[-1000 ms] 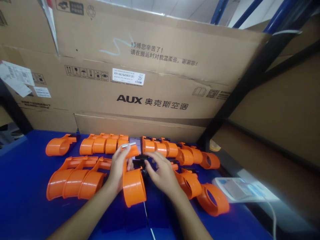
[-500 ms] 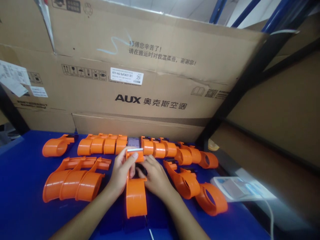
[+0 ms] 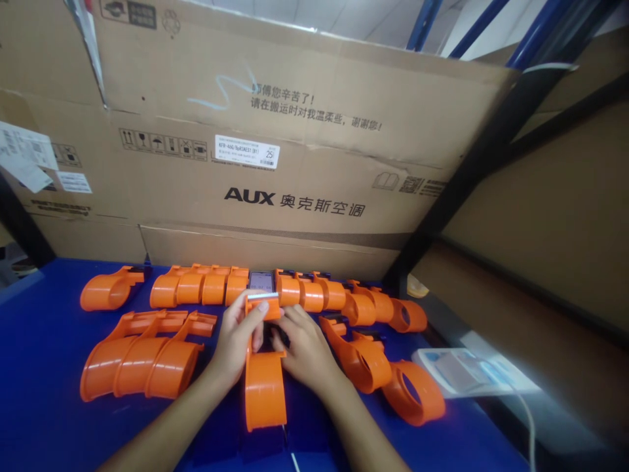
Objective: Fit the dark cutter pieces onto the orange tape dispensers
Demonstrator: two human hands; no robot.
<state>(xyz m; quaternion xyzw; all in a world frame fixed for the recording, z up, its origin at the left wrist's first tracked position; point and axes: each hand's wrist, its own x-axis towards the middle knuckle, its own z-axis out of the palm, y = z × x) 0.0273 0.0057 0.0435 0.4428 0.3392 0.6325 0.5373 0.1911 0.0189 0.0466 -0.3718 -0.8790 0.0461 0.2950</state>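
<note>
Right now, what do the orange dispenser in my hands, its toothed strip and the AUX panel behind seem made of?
The orange dispenser looks like glossy moulded plastic, going by its even color and bright highlights. Its toothed strip looks like metal, pale and silvery, though plastic isn't ruled out. The AUX panel appears to be matte cardboard, judging by its brown, creased surface.
</note>
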